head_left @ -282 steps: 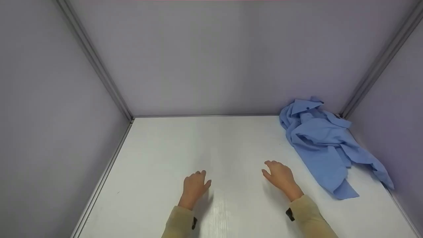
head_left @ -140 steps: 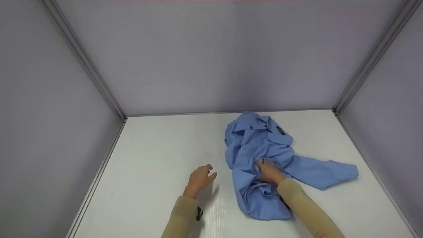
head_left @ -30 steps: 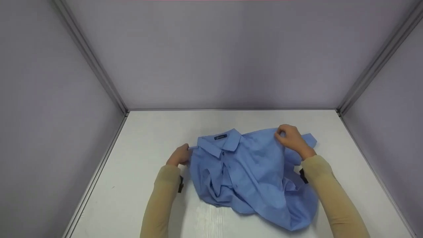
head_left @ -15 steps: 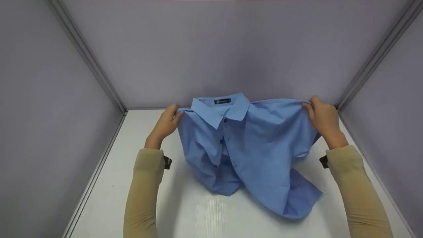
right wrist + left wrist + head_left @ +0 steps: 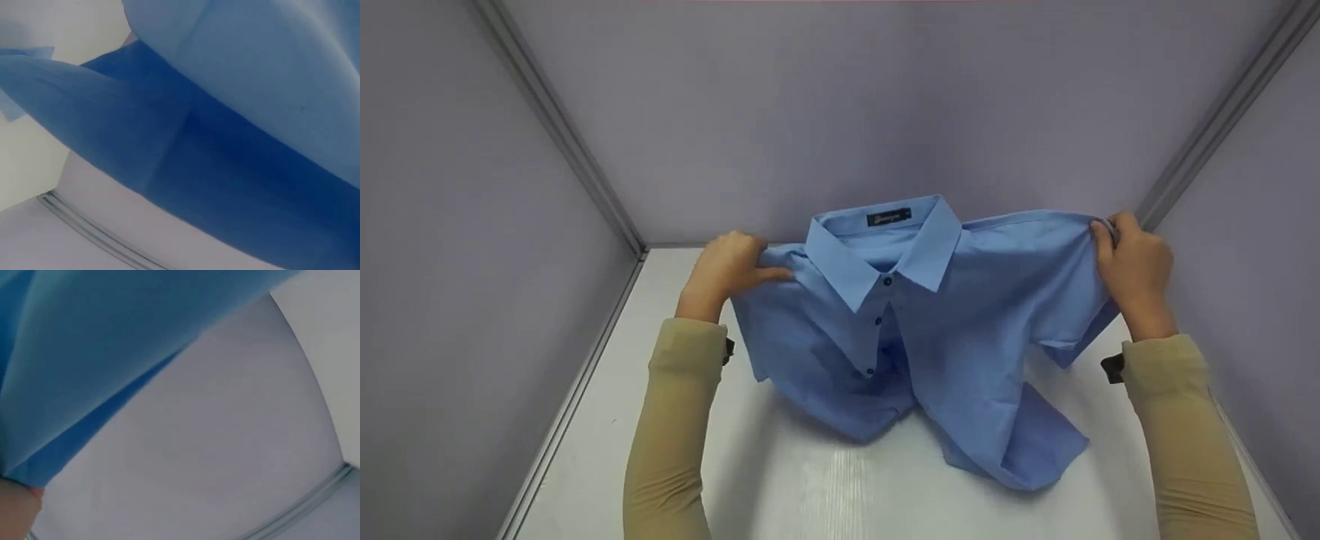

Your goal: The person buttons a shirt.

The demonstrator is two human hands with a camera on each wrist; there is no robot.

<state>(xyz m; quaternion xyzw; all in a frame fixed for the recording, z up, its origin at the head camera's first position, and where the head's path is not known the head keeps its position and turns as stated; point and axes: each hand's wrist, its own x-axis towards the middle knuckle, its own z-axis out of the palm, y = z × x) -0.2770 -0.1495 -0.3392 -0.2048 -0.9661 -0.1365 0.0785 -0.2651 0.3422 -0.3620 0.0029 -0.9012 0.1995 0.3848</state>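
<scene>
A blue collared shirt (image 5: 960, 315) with dark buttons and a dark neck label (image 5: 889, 217) is held up by its shoulders, its front facing me. My left hand (image 5: 726, 270) pinches the shoulder at the left, thumb across the front and other fingers mostly hidden. At the right, my right hand (image 5: 1140, 270) grips the other shoulder near the sleeve. The lower part hangs in folds towards the table. In the left wrist view the cloth (image 5: 124, 332) slants across the top, with a bit of hand (image 5: 17, 509) at the corner. Only cloth (image 5: 225, 169) fills the right wrist view's foreground.
The white table (image 5: 840, 495) lies beneath the shirt. A grey back wall (image 5: 840, 97) stands behind it, and side walls (image 5: 450, 247) rise at left and right, with metal strips along the corners.
The shirt began crumpled at the back right, was pulled to the middle, then grasped at both shoulders and lifted. Over the last half second the hands spread slightly apart and the collar rose and opened.
</scene>
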